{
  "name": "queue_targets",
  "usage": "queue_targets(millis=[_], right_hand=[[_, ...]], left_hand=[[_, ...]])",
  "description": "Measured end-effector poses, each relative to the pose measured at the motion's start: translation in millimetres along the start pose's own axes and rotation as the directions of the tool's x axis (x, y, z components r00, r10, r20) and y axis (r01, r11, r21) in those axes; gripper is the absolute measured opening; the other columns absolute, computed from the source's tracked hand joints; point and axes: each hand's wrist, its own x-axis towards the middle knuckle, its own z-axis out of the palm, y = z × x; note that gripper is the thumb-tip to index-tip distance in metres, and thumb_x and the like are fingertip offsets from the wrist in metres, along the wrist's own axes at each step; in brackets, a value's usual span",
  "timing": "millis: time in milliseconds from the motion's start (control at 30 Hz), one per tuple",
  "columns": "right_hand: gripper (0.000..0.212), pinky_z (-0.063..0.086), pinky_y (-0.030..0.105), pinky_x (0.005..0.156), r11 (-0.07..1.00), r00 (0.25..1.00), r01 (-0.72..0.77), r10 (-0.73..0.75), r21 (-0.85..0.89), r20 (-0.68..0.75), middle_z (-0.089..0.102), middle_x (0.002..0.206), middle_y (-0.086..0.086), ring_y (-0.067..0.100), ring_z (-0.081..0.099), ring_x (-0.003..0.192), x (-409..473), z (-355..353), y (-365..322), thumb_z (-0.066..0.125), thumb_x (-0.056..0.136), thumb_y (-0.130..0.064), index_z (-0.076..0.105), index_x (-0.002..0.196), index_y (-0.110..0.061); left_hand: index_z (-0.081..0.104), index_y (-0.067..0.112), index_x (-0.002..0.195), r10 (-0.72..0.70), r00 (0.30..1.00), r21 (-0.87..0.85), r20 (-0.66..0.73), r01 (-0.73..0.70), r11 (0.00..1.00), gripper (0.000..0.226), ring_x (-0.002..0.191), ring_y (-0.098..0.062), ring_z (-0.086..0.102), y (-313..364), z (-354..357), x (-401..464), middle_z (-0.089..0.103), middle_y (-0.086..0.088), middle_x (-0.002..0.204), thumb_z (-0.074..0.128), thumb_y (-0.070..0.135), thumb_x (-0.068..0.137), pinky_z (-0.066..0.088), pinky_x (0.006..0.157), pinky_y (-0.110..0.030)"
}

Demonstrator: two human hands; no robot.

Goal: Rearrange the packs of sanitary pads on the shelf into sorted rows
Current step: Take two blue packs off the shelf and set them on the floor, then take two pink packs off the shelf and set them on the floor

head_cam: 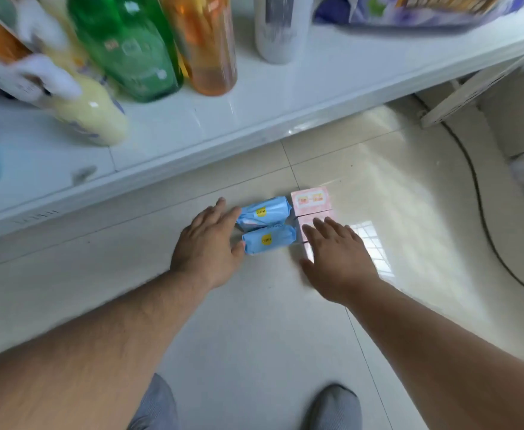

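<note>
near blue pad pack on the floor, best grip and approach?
Take the near blue plastic-wrapped pad pack across its short width, coming from above. It lies flat on the tiled floor, long axis left to right. The far blue pack appears to touch its far side, so that finger likely has to wedge in. The left hand is at its left end, fingers straight.

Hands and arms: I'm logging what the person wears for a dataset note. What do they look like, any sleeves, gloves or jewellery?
Both hands, left and right, are bare: no gloves, rings or watch in view. The forearms are bare too, with no sleeves as far as the frame edge. The left forearm shows some hair.
</note>
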Motion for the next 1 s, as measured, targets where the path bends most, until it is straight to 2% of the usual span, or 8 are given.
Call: queue_targets(millis=[67, 200, 433, 633, 833, 1000], right_hand=[[0.068, 0.009, 0.042, 0.123, 1.0, 0.998, -0.004, 0.004, -0.007, 0.066, 0.015, 0.165, 0.002, 0.023, 0.007, 0.153, -29, -35, -7, 0.043, 0.098, -0.047, 0.019, 0.156, -0.02], [0.07, 0.01, 0.045, 0.122, 1.0, 0.992, 0.004, -0.004, -0.004, 0.123, 0.013, 0.165, 0.003, 0.023, 0.003, 0.153, -100, -114, -22, 0.041, 0.099, -0.048, 0.016, 0.157, -0.018], [0.072, 0.013, 0.046, 0.121, 0.996, 0.993, 0.073, -0.067, -0.055, 0.094, 0.012, 0.165, 0.004, 0.024, 0.004, 0.153, -247, -271, -43, 0.041, 0.099, -0.05, 0.016, 0.157, -0.016], [0.071, 0.017, 0.044, 0.12, 0.982, 0.988, 0.138, -0.145, -0.128, -0.048, 0.018, 0.164, 0.005, 0.023, 0.009, 0.152, -348, -399, -72, 0.044, 0.098, -0.051, 0.021, 0.155, -0.016], [0.073, 0.019, 0.043, 0.121, 0.971, 0.963, 0.175, -0.204, -0.165, -0.179, 0.02, 0.163, 0.005, 0.023, 0.013, 0.152, -438, -492, -117, 0.047, 0.096, -0.054, 0.024, 0.154, -0.017], [0.068, 0.03, 0.046, 0.115, 0.961, 0.934, 0.187, -0.239, -0.206, -0.267, 0.037, 0.155, 0.005, 0.026, 0.025, 0.147, -511, -537, -160, 0.048, 0.095, -0.055, 0.033, 0.149, -0.017]], left_hand=[[0.017, 0.035, 0.153, -0.013, 0.999, 0.076, 0.039, 0.01, 0.997, 0.068, 0.149, -0.019, 0.014, 18, -35, -33, 0.005, 0.005, 0.164, 0.049, 0.045, 0.094, 0.02, 0.117, -0.036], [0.016, 0.034, 0.154, -0.06, 0.994, 0.127, 0.09, 0.048, 0.991, 0.068, 0.149, -0.02, 0.012, 60, -116, -105, 0.004, 0.004, 0.164, 0.046, 0.045, 0.094, 0.018, 0.118, -0.038], [0.015, 0.034, 0.154, -0.094, 0.992, 0.1, 0.089, 0.085, 0.991, 0.069, 0.148, -0.021, 0.014, 136, -280, -248, 0.005, 0.003, 0.164, 0.045, 0.046, 0.094, 0.024, 0.115, -0.038], [0.011, 0.034, 0.155, -0.087, 0.996, 0.132, -0.012, 0.088, 0.987, 0.068, 0.15, -0.022, 0.01, 177, -402, -355, 0.001, 0.004, 0.165, 0.041, 0.048, 0.095, 0.02, 0.117, -0.041], [0.014, 0.033, 0.155, -0.065, 0.987, 0.157, -0.148, 0.088, 0.984, 0.069, 0.149, -0.023, 0.013, 189, -490, -451, 0.01, 0.003, 0.164, 0.042, 0.05, 0.094, 0.018, 0.118, -0.043], [0.026, 0.033, 0.15, -0.022, 0.957, 0.198, -0.288, 0.082, 0.977, 0.065, 0.139, -0.023, 0.032, 182, -543, -522, 0.032, 0.006, 0.155, 0.045, 0.05, 0.09, 0.028, 0.112, -0.042]])
